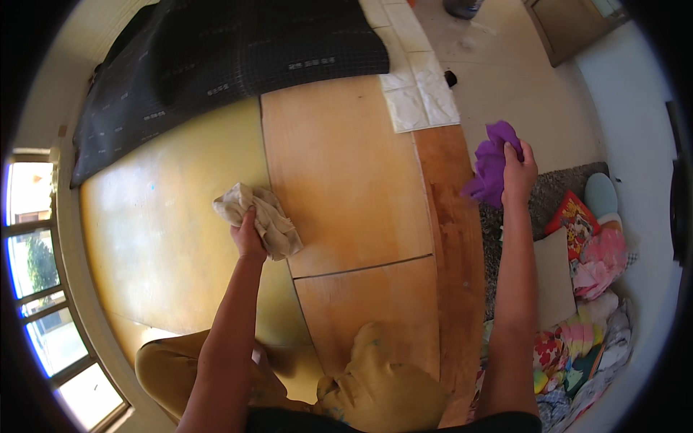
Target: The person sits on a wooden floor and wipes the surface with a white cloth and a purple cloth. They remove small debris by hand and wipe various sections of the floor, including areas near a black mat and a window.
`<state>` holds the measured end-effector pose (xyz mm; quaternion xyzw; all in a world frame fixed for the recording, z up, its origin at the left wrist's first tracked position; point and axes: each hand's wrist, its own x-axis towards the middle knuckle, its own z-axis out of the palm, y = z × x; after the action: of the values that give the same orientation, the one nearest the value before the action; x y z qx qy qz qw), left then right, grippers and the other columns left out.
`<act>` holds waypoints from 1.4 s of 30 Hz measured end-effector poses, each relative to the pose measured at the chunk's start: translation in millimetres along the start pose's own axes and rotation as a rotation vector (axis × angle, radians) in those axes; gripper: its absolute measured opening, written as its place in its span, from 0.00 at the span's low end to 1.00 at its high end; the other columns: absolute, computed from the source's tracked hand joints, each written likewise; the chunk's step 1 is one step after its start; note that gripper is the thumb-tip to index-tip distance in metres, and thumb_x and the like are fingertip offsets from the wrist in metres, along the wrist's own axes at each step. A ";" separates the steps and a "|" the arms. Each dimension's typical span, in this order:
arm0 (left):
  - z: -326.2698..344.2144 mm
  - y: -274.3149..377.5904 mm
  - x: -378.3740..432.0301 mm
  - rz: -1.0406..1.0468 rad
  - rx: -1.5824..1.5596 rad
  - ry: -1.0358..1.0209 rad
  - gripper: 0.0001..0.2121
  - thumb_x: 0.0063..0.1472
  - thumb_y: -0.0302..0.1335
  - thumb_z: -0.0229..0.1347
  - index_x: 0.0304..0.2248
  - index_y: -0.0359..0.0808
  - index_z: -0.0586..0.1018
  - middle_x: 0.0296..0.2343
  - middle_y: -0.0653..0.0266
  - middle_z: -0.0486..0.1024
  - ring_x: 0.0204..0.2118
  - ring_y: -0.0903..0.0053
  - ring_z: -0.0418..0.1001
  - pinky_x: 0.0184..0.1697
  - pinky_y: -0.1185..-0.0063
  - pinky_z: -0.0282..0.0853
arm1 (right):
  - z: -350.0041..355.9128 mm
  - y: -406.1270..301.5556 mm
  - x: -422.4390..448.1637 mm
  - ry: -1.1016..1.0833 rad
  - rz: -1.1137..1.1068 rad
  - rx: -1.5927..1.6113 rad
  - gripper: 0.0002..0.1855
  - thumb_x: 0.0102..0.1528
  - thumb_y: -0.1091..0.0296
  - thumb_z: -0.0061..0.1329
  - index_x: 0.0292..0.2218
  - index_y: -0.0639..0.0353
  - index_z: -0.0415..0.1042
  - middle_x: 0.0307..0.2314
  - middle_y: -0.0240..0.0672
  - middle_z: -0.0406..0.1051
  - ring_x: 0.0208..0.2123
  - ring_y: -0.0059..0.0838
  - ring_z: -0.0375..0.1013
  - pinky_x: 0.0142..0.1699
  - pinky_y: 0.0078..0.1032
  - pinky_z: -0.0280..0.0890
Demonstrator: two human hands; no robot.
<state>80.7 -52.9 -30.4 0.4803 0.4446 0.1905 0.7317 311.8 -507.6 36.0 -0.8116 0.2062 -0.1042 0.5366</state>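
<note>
My left hand (pixel 249 236) grips a crumpled beige cloth (pixel 265 219) just over the seam between the yellowish board (pixel 178 227) and the orange-brown wooden board (pixel 346 173). Whether the cloth touches the surface, I cannot tell. Out to the right, my right hand (pixel 520 168) pinches a purple cloth (pixel 491 162) between thumb and fingers. That cloth hangs loosely beyond the reddish-brown wooden edge strip (pixel 455 227), above the floor side.
Black printed sheeting (pixel 243 48) covers the far boards, beside white embossed panels (pixel 419 94). A grey rug (pixel 568 178), a cardboard piece (pixel 555 276) and piled clothes (pixel 574 346) lie along the right wall. Windows (pixel 43 265) stand left. My bent knees (pixel 390 389) rest on the boards.
</note>
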 end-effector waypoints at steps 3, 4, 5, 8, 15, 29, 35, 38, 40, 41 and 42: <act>28.2 6.3 -12.1 -0.188 -0.195 -0.189 0.19 0.60 0.30 0.54 0.49 0.32 0.70 0.42 0.59 0.74 0.43 0.67 0.74 0.48 0.72 0.71 | -6.6 -15.2 -22.1 -0.123 0.161 0.256 0.12 0.57 0.67 0.49 0.43 0.60 0.72 0.36 0.35 0.73 0.36 0.25 0.72 0.43 0.24 0.66; 39.4 6.2 -16.8 -0.233 -0.264 -0.264 0.19 0.61 0.32 0.53 0.49 0.33 0.70 0.42 0.59 0.74 0.44 0.67 0.74 0.49 0.71 0.71 | -3.1 -17.0 -39.9 -0.245 0.165 0.264 0.12 0.57 0.67 0.49 0.42 0.59 0.73 0.35 0.34 0.73 0.35 0.24 0.72 0.42 0.23 0.67; 65.9 11.0 -33.0 -0.323 -0.291 -0.271 0.19 0.62 0.34 0.52 0.50 0.35 0.70 0.42 0.60 0.74 0.45 0.67 0.73 0.51 0.70 0.70 | -1.0 -16.3 -62.0 -0.365 0.170 0.267 0.11 0.57 0.67 0.49 0.41 0.59 0.73 0.34 0.33 0.73 0.35 0.23 0.72 0.40 0.23 0.67; 127.0 13.1 -57.0 -0.434 -0.333 -0.503 0.18 0.63 0.35 0.51 0.50 0.36 0.70 0.44 0.60 0.74 0.47 0.68 0.73 0.52 0.71 0.69 | 8.6 -16.1 -128.7 -0.729 0.185 0.172 0.13 0.58 0.63 0.50 0.43 0.57 0.74 0.34 0.32 0.74 0.36 0.21 0.72 0.42 0.21 0.67; 257.5 4.2 -121.3 -0.552 -0.002 -0.795 0.24 0.62 0.39 0.55 0.52 0.33 0.67 0.43 0.61 0.74 0.44 0.71 0.73 0.49 0.74 0.70 | 17.9 -21.5 -96.7 -0.656 0.772 1.062 0.25 0.58 0.58 0.51 0.53 0.62 0.66 0.46 0.38 0.70 0.45 0.31 0.72 0.48 0.28 0.68; 300.4 -89.2 -28.6 1.009 1.181 -0.385 0.12 0.57 0.30 0.56 0.38 0.34 0.72 0.40 0.56 0.67 0.43 0.57 0.65 0.46 0.66 0.65 | -35.6 -43.5 225.3 -0.057 0.132 0.454 0.21 0.58 0.60 0.50 0.47 0.67 0.68 0.38 0.41 0.72 0.40 0.33 0.73 0.43 0.32 0.71; 301.8 -84.2 -27.5 1.013 1.219 -0.369 0.14 0.54 0.31 0.58 0.38 0.35 0.72 0.41 0.57 0.67 0.43 0.57 0.65 0.45 0.66 0.66 | -35.7 -63.6 327.3 -0.025 0.087 -0.078 0.23 0.57 0.56 0.52 0.46 0.67 0.70 0.41 0.38 0.72 0.39 0.27 0.72 0.45 0.23 0.66; 305.3 -87.7 -30.1 0.999 1.229 -0.378 0.15 0.54 0.31 0.59 0.39 0.35 0.72 0.41 0.57 0.67 0.42 0.58 0.65 0.44 0.66 0.66 | -56.9 -54.4 370.7 -0.007 0.049 0.201 0.23 0.57 0.54 0.52 0.45 0.65 0.72 0.42 0.40 0.72 0.43 0.29 0.70 0.49 0.22 0.64; 302.1 -83.6 -28.0 0.993 1.273 -0.357 0.15 0.54 0.31 0.59 0.39 0.35 0.72 0.41 0.57 0.67 0.42 0.58 0.66 0.44 0.66 0.66 | -39.0 -57.2 362.0 -0.062 0.040 0.613 0.24 0.57 0.52 0.50 0.46 0.64 0.73 0.44 0.43 0.72 0.48 0.33 0.69 0.53 0.23 0.62; 301.6 -81.5 -26.6 0.975 1.280 -0.359 0.15 0.54 0.31 0.59 0.39 0.35 0.71 0.42 0.57 0.66 0.43 0.57 0.65 0.45 0.65 0.66 | -33.6 -54.6 368.8 0.010 -0.070 0.147 0.25 0.57 0.52 0.50 0.48 0.64 0.72 0.44 0.43 0.72 0.48 0.33 0.69 0.53 0.24 0.62; 304.8 -82.9 -29.8 0.954 1.267 -0.387 0.15 0.54 0.30 0.58 0.40 0.36 0.71 0.42 0.56 0.66 0.44 0.56 0.64 0.46 0.64 0.65 | -49.2 -46.3 383.3 0.101 -0.181 -0.339 0.26 0.57 0.52 0.50 0.49 0.64 0.71 0.44 0.43 0.72 0.49 0.32 0.69 0.53 0.24 0.62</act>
<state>306.7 -275.2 -45.1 0.9649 0.0814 0.1074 0.2253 645.3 -703.8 78.2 -0.8993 0.1738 -0.1564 0.3697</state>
